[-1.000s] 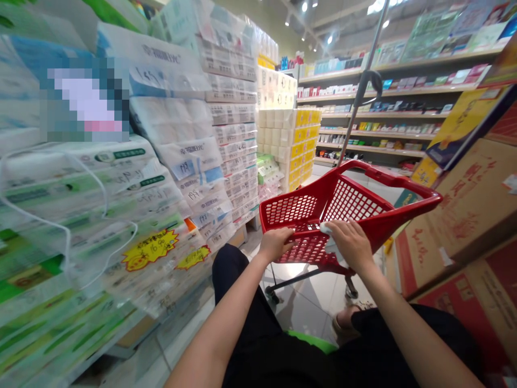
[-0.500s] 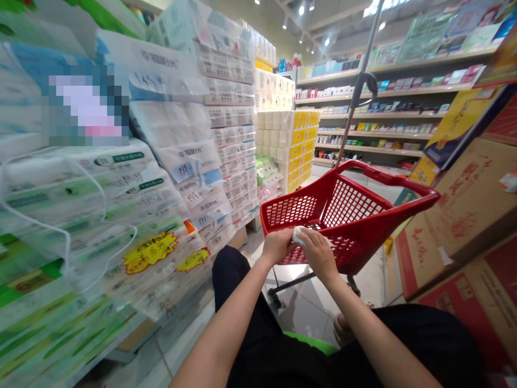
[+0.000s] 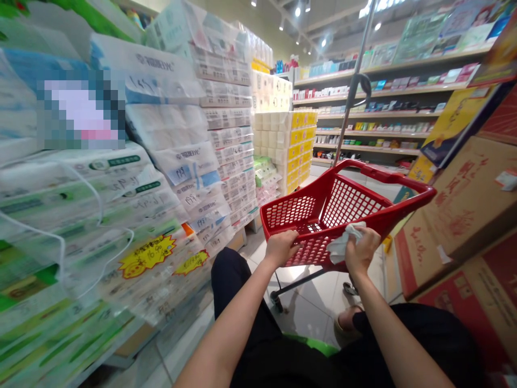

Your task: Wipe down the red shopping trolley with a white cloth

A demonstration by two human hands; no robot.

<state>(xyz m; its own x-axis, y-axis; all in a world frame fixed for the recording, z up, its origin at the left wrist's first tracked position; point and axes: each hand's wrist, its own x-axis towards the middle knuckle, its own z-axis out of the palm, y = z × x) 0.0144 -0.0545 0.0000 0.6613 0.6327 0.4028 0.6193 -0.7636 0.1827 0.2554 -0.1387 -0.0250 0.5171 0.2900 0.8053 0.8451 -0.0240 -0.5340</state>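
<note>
A red plastic shopping cart (image 3: pixel 363 203) stands in the aisle just ahead of me, tilted, with a metal pole (image 3: pixel 350 91) rising from its far side. My left hand (image 3: pixel 281 247) is closed over the near rim of the cart. A crumpled white cloth (image 3: pixel 341 243) is bunched in my right hand (image 3: pixel 362 249), which presses it against the outside of the cart's near wall. My legs in black trousers sit below the cart.
Tall stacks of wrapped tissue and paper packs (image 3: pixel 169 161) fill the left side, with yellow price tags (image 3: pixel 147 255). Brown and red cartons (image 3: pixel 464 215) lean in on the right. Shelves of goods (image 3: pixel 379 108) line the far wall. The floor (image 3: pixel 311 302) is pale tile.
My right hand swept with the cloth from the cart's inside to the left along the near rim, then back right and down onto the outer wall. The left hand stayed on the rim.
</note>
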